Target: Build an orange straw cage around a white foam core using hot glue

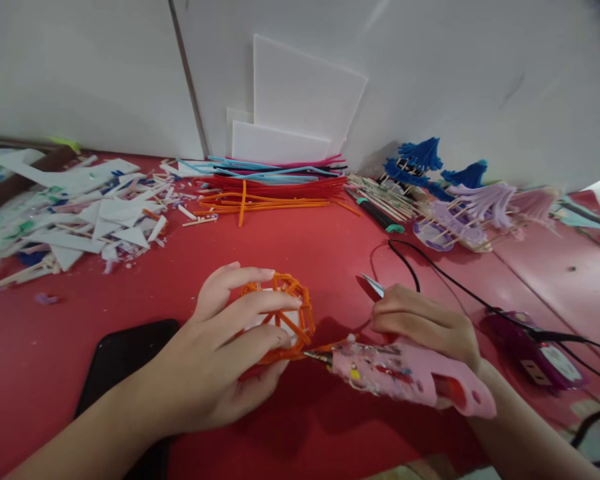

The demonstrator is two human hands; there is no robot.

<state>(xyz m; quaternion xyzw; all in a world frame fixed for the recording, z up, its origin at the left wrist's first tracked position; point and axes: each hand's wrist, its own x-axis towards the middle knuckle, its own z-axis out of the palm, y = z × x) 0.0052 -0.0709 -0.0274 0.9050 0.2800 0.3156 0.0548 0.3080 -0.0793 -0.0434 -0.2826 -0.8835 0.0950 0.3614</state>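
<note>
My left hand [235,347] is wrapped around a small round frame of orange pipe cleaners [305,313], with a white piece inside it. The fingers spread over its top and side and cover part of it. My right hand [423,320] grips a pink hot glue gun [380,373], its surface crusted with glue. The metal nozzle touches or nearly touches the frame's lower right edge, where an orange strand runs off to the right. A pointed metal blade [374,285] sticks out past the right fingers; its other end is hidden by that hand.
A black phone [125,360] lies left, partly under my left forearm. White scraps [105,220] are heaped far left. Pipe cleaners [275,200] and white boards [305,93] are at the back. Small blue umbrella-like roofs [420,155], a green-black cutter [380,215] and a purple power box [535,353] with cords are right.
</note>
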